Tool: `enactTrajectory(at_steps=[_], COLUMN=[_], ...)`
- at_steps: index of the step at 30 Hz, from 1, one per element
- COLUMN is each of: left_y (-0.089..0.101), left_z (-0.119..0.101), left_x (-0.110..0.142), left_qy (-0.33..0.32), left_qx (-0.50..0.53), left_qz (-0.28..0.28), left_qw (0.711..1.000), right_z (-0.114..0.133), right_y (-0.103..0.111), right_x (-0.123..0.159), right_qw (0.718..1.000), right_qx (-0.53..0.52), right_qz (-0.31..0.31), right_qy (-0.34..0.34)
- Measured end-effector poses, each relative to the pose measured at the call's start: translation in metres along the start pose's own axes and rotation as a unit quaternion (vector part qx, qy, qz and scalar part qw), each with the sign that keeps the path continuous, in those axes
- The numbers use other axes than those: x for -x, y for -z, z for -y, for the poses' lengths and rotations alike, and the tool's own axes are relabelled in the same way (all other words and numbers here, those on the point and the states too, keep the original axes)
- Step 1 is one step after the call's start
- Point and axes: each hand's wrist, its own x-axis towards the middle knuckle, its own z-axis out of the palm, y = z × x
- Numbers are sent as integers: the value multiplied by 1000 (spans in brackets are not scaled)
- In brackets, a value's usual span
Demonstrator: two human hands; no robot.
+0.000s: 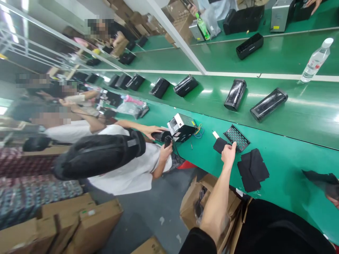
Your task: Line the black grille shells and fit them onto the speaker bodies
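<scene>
My left hand (229,154) reaches out over the green bench, thumb and fingers pinched on a small black fabric sheet (220,145). A white tab (215,134) shows at that sheet's far edge. Just beyond the fingers lies a black perforated grille (237,137), its holes showing the green surface. Several black fabric sheets (253,169) overlap in a loose pile closer to me. At the right edge of the view, my right hand (333,195), partly cut off, grips another black sheet (321,178), which looks blurred and lifted off the bench.
Behind the bench (280,148) runs a green conveyor (212,93) with several black speaker housings (268,104). A water bottle (316,60) stands there. To the left, a co-worker (127,155) handles a dark part beside a grey machine (182,127). An opened carton (190,197) sits below the edge.
</scene>
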Motion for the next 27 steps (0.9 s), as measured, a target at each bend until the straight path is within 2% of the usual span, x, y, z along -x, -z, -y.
enactTrajectory(at_steps=[2, 4, 6, 8, 11, 15, 18, 20, 22, 23, 25, 26, 27], left_y=[6, 11, 10, -3, -46, -115, -141, -140, -131, -125, -115, -111, -109], left_z=[-9, -16, -21, -28, -45, -67, -71, -68, -66, -67, -71, -73, -76], left_x=[-20, -26, -20, -3, 42, 131, 182, 196, 198, 195, 187, 182, 177], left_qy=[-5, -18, -33, -45, -52, -21, 3, 5, -2, -2, 2, -3, -13], left_qx=[5, 21, 50, 92, 162, 222, 223, 209, 237, 279, 365, 384, 382], left_qz=[-9, -13, -6, 25, 126, 296, 402, 447, 465, 474, 515, 540, 560], left_qw=[1000, 1000, 998, 994, 977, 929, 888, 870, 853, 835, 776, 749, 735], right_z=[-9, -12, -8, 2, 20, 32, 31, 28, 22, 18, 9, 4, -2], right_y=[-10, -17, -22, -24, -24, -14, -8, -7, -10, -13, -20, -23, -26], right_x=[4, 8, 14, 23, 34, 44, 51, 53, 53, 53, 50, 47, 45], right_qw=[999, 999, 999, 998, 996, 989, 981, 971, 960, 955, 948, 946, 945], right_qx=[-24, -40, -42, -47, -75, -136, -163, -185, -203, -209, -214, -215, -214], right_qz=[2, 6, 20, 34, 47, 52, 101, 148, 190, 205, 224, 229, 232], right_qy=[-28, -22, 1, 16, 22, 10, -4, -18, -37, -47, -68, -76, -83])
